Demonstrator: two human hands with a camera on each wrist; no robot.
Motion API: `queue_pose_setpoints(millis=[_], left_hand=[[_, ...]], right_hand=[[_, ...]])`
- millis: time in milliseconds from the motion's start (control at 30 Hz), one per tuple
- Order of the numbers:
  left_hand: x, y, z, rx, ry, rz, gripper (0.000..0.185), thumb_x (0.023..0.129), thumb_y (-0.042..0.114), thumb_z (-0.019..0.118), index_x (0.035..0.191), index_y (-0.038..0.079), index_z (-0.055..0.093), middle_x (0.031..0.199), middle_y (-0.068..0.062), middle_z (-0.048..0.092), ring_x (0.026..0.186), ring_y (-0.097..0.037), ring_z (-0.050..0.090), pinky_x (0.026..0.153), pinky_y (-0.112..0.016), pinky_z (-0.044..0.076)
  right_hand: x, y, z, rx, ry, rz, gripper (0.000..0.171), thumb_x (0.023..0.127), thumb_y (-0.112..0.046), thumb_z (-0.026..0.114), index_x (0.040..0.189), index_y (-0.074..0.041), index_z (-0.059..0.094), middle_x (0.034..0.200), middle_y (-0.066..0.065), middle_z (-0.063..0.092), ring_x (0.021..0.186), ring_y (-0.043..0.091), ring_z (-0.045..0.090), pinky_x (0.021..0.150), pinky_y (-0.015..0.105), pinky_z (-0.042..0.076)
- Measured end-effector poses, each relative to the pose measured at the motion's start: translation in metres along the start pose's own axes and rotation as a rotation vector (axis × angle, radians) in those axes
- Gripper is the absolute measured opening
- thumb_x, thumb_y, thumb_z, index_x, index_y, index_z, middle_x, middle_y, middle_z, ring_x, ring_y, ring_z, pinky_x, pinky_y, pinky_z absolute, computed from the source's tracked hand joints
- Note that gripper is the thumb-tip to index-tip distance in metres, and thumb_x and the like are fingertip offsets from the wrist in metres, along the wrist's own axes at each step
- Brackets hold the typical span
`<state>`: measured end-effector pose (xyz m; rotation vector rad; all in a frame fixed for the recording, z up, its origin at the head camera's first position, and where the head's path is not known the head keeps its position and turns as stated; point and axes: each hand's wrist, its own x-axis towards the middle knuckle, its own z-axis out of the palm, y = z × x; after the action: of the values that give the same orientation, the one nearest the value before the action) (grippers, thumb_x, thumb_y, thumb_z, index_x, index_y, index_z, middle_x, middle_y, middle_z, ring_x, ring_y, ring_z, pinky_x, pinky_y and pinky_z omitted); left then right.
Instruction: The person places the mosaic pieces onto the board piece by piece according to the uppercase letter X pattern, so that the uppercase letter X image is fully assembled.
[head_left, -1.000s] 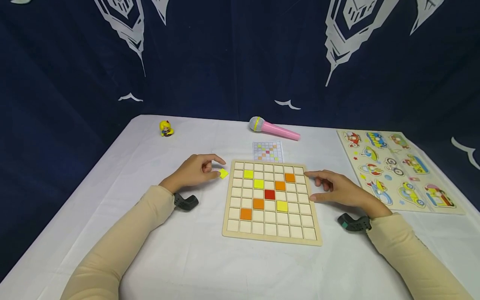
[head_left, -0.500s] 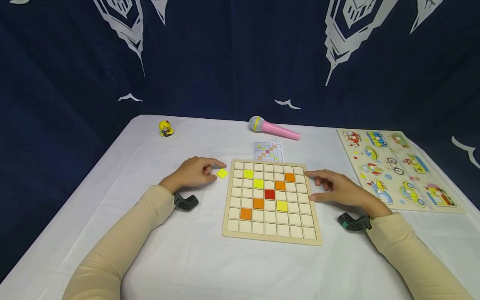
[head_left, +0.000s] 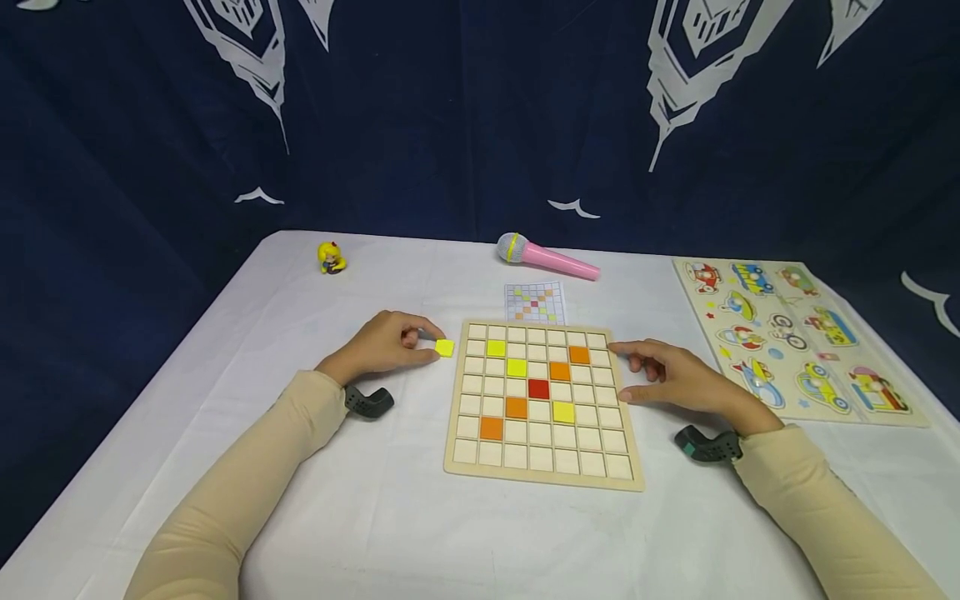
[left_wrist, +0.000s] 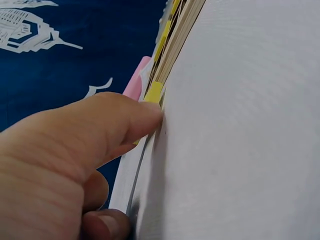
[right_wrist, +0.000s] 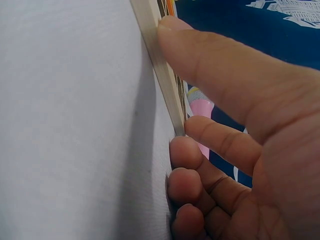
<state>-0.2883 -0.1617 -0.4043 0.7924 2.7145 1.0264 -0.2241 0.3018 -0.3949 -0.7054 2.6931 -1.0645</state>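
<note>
Small yellow square tile (head_left: 445,347) shifted slightly nearer wooden grid board (head_left: 543,405) left edge, pinched by left hand (head_left: 382,344). Right hand (head_left: 678,379) loosely curled, fingertips touching board's right edge. White tablecloth (head_left: 375,517) bare nearside.

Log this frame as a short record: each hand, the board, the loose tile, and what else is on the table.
left hand: pinches a yellow tile on the cloth, just left of the board
right hand: rests at the board's right edge, fingers touching its rim, holding nothing
board: wooden grid, flat; three yellow, four orange and one red tile set in it
card: pattern sheet behind the board
microphone: pink, lying behind the card
figure: yellow, far left
puzzle: vehicle board, right
</note>
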Motion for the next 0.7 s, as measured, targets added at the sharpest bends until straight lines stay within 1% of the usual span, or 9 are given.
queue_pose_setpoints(millis=[167, 400, 567, 700], left_hand=[[0.000, 0.005, 0.001, 0.001, 0.027, -0.001, 0.030, 0.092, 0.021, 0.086, 0.120, 0.010, 0.081, 0.063, 0.006, 0.040, 0.061, -0.012, 0.039, 0.069, -0.033, 0.036], [0.000, 0.025, 0.003, -0.008, 0.077, 0.062, 0.027, 0.090, 0.022, 0.088, 0.115, 0.014, 0.083, 0.063, 0.008, 0.038, 0.061, -0.011, 0.036, 0.063, -0.030, 0.031], [-0.001, 0.042, 0.009, 0.004, 0.065, 0.102, 0.027, 0.090, 0.025, 0.089, 0.115, 0.016, 0.082, 0.062, 0.008, 0.037, 0.059, -0.009, 0.034, 0.060, -0.028, 0.029], [-0.001, 0.056, 0.014, 0.020, 0.049, 0.116, 0.029, 0.089, 0.028, 0.090, 0.115, 0.017, 0.082, 0.063, 0.009, 0.037, 0.058, -0.008, 0.034, 0.059, -0.027, 0.027]], right_hand=[[0.000, 0.001, 0.001, 0.002, 0.001, 0.001, 0.069, 0.089, -0.011, 0.089, 0.148, 0.008, 0.058, 0.103, 0.005, 0.053, 0.084, 0.016, 0.046, 0.072, 0.028, 0.039], [0.001, 0.000, 0.001, 0.006, -0.003, 0.014, 0.070, 0.090, -0.013, 0.089, 0.148, 0.007, 0.058, 0.104, 0.005, 0.053, 0.085, 0.017, 0.046, 0.072, 0.028, 0.039], [0.001, 0.000, 0.000, -0.003, -0.004, 0.013, 0.069, 0.090, -0.013, 0.089, 0.148, 0.007, 0.058, 0.103, 0.005, 0.053, 0.085, 0.017, 0.046, 0.072, 0.028, 0.039], [0.001, 0.000, 0.000, -0.004, -0.004, 0.004, 0.069, 0.090, -0.013, 0.089, 0.148, 0.007, 0.058, 0.103, 0.005, 0.052, 0.084, 0.016, 0.046, 0.072, 0.028, 0.039]])
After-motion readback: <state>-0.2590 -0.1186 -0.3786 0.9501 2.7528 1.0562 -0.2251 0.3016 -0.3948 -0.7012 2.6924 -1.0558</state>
